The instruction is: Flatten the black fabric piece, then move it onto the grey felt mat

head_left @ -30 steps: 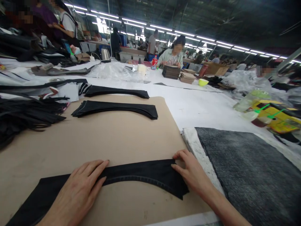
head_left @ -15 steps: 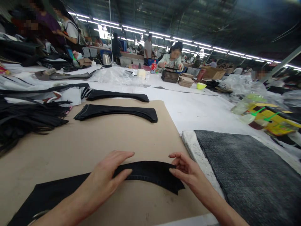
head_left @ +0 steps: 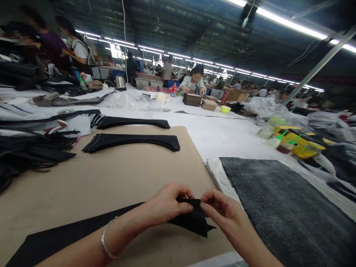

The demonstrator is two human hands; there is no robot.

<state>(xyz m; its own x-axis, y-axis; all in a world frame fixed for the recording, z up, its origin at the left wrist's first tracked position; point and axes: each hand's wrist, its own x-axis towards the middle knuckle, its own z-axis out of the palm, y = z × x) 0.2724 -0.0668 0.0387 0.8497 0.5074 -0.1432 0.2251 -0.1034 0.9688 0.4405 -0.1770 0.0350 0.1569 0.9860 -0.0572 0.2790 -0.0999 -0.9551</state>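
Observation:
A long curved piece of black fabric [head_left: 75, 226] lies across the tan board [head_left: 133, 170] in front of me. My left hand [head_left: 169, 204], with a silver bangle on its wrist, pinches the fabric's upper edge near its right end. Close beside it, the thumb and fingertips of my right hand [head_left: 219, 207] are closed on the same edge at the corner. The right end is lifted a little and hangs at an angle below my fingers. Farther up the board rests a stack of similar curved black pieces [head_left: 133, 142], with another stack [head_left: 133, 122] behind it.
Dark strips [head_left: 25, 152] are heaped at the left. A dark grey textured pad [head_left: 278, 200] on a white slab lies at the right. Beyond are squeeze bottles beside a yellow container [head_left: 300, 141], plastic film [head_left: 136, 98], and a co-worker [head_left: 194, 81] behind stacked brown pieces.
My left hand has slid right along the fabric and pinches it near the right end. My right fingers have closed on the corner. The view has shifted slightly.

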